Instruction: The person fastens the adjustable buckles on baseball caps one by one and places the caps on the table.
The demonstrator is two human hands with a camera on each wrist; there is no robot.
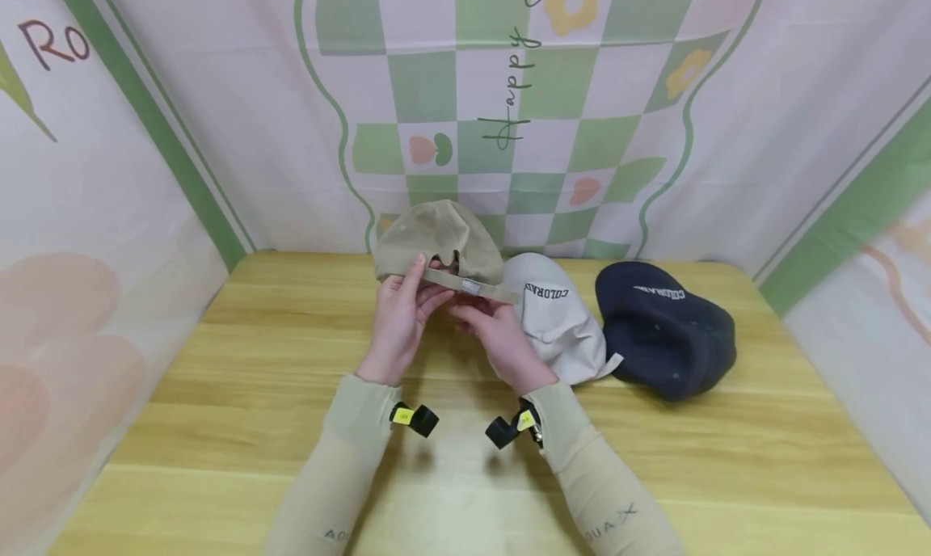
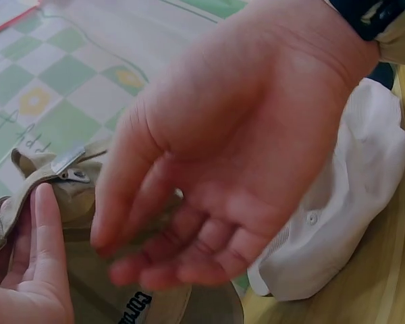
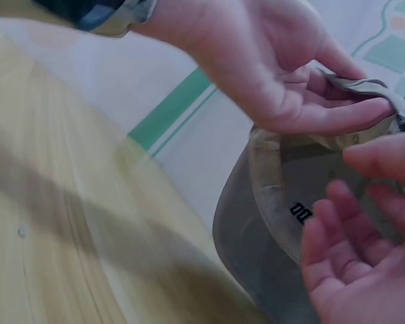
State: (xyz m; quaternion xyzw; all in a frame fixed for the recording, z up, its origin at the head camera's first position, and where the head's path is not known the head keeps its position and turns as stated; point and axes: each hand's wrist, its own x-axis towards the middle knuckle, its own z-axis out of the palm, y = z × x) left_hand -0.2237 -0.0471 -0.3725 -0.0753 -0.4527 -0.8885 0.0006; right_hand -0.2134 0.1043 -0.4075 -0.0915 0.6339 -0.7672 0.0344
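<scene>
A beige baseball cap (image 1: 436, 231) is held up near the table's back, its back opening and strap facing me. My left hand (image 1: 396, 318) pinches the strap (image 1: 442, 279) left of its metal buckle (image 1: 471, 285). In the left wrist view, the left hand (image 2: 37, 270) has the strap between thumb and fingers. Just below the strap's right end is my right hand (image 1: 505, 338). Seen from the left wrist, the right hand (image 2: 236, 135) has loosely bent fingers with nothing visibly gripped. Dark lettering (image 3: 301, 212) shows inside the cap in the right wrist view.
A white cap (image 1: 556, 318) lettered "COLORADO" in part lies on the wooden table (image 1: 240, 427), just right of the right hand. Beside it sits a navy cap (image 1: 665, 330). A patterned curtain (image 1: 553, 87) hangs behind the table. Small black devices are strapped at both wrists.
</scene>
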